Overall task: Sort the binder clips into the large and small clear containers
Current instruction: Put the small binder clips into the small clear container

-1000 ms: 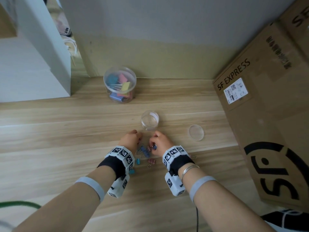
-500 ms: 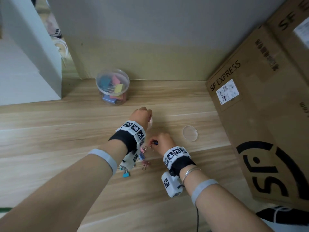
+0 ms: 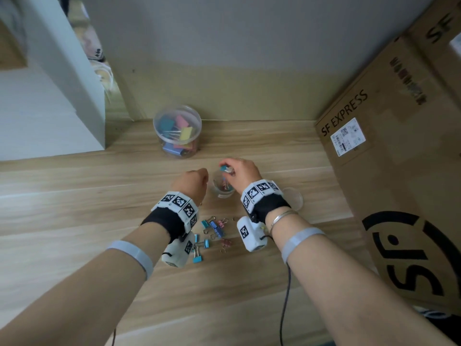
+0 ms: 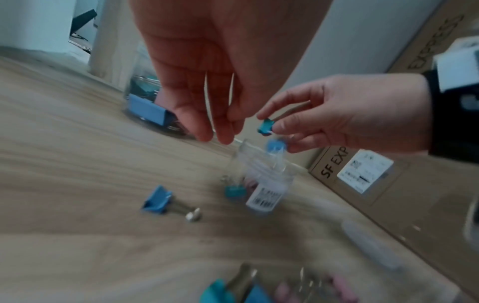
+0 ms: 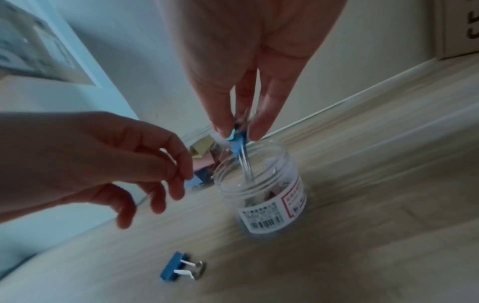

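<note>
My right hand (image 3: 228,169) pinches small blue binder clips (image 5: 237,141) just above the mouth of the small clear jar (image 3: 223,189), their wire handles dipping inside. The jar (image 5: 261,188) holds a few small clips. My left hand (image 3: 197,178) hovers just left of the jar with fingers relaxed and nothing in them (image 4: 217,133). One blue clip (image 4: 158,199) lies alone on the table near the jar. A pile of small blue and pink clips (image 3: 212,231) lies between my wrists. The large clear container (image 3: 177,131), at the back, holds large coloured clips.
A clear round lid (image 3: 295,198) lies right of the jar, partly behind my right wrist. A big cardboard box (image 3: 389,171) fills the right side. A white cabinet (image 3: 62,96) stands at the back left, and a wall closes the far edge.
My right hand has lifted from the clip pile to above the small jar, carrying clips. My left hand, over the jar half a second ago, has drawn back to its left side.
</note>
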